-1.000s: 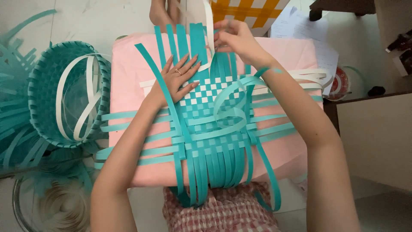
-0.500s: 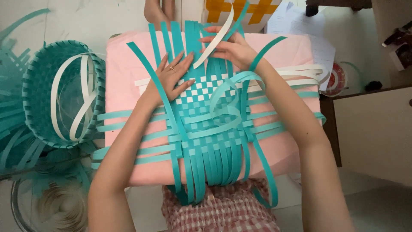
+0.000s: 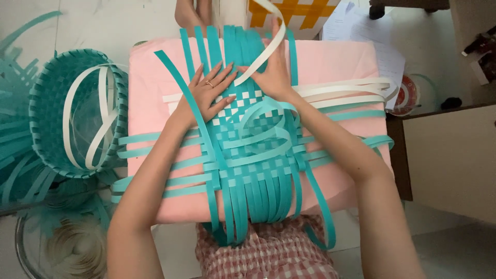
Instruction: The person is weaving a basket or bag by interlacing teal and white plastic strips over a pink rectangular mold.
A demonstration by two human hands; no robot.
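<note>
A flat woven mat (image 3: 253,150) of teal and white plastic strips lies on a pink cloth-covered table (image 3: 155,77). My left hand (image 3: 209,93) presses flat on the mat's upper left part, fingers spread, a ring on one finger. My right hand (image 3: 274,72) rests on the mat's far edge and holds a white strip (image 3: 266,49) that curves up and away. Loose teal strips (image 3: 243,44) fan out beyond both hands and hang toward my lap (image 3: 268,253).
A finished teal woven basket (image 3: 77,111) with white strips inside stands at the left. More teal strips (image 3: 13,67) lie beyond it. Someone's bare legs (image 3: 194,13) and an orange-and-white woven piece (image 3: 294,13) are at the far edge. A dark cabinet (image 3: 449,155) stands at right.
My right hand has lowered from the far strips onto the mat's edge, bringing the white strip with it. My left hand has stayed pressed on the weave.
</note>
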